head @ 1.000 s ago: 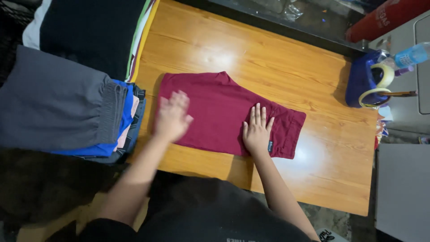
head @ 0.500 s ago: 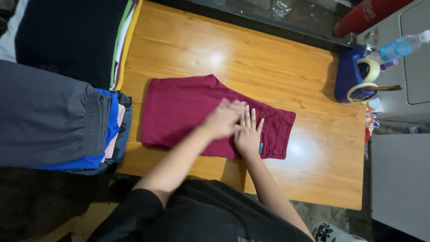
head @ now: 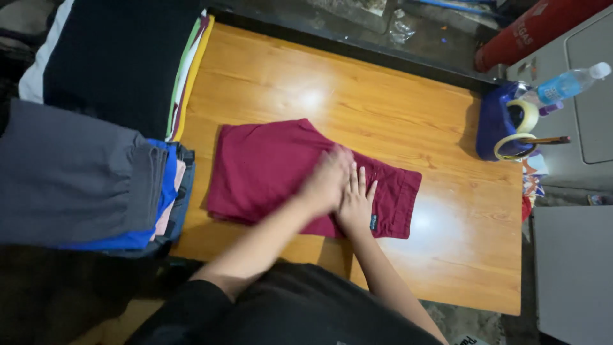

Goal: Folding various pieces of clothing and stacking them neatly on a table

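A varnished wooden table [head: 408, 115] fills the head view, lamplight glaring off its orange-brown top, with a dark floor strip beyond its far edge. A maroon pair of shorts [head: 268, 166] lies flat near the middle of the table, folded lengthwise, its waistband end towards the person's right with a small dark label near the front edge.

Both hands rest on the shorts, side by side and touching. The left hand [head: 329, 179] reaches across from the left, palm down, pressing the cloth near the middle; its fingers lie together and grip nothing. The right hand [head: 355, 201] lies just beside it, flat with fingers spread, pressing the fabric and holding nothing.

At the table's left end sits a stack of folded clothes [head: 96, 185], grey on top over blue and pink layers, with a second pile [head: 121, 57] of dark garments behind it. At the far right corner stands a blue container [head: 491, 121] with rolls of tape [head: 520, 118] against it. A plastic water bottle [head: 568, 82] lies on a grey cabinet [head: 587, 128], and a red cylinder [head: 536, 29] lies beyond.
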